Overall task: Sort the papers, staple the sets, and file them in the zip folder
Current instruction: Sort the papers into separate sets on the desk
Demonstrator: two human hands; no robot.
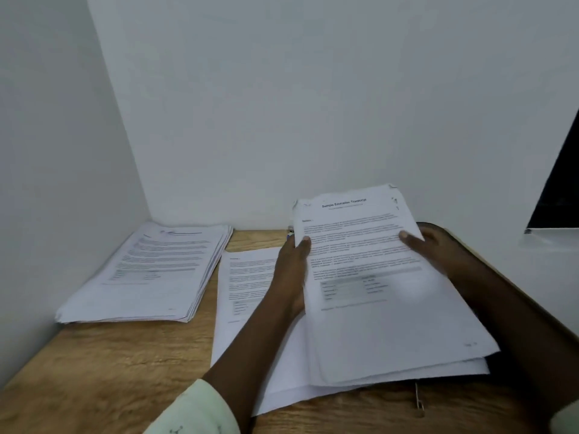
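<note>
Small print on papers (391, 324) blurred

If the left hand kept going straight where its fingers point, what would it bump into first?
Probably the small blurred object just ahead of the left hand, at the back of the table; I cannot tell what it is. Right behind it stands the white wall.

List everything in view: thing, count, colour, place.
paper stack: one, white printed, table's far left by the wall corner
loose sheets: count unclear, white, flat mid-table, partly under held papers
zip folder: one, dark, table's right
held papers: several sheets, white printed, far end raised over zip folder
small object: one, blurred, at wall behind held papers
table: one, light wood
walls: two, white, left and back
dark panel: one, upper right
left hand: one, grip pinches held papers' left edge
right hand: one, grip pinches their right edge
</note>
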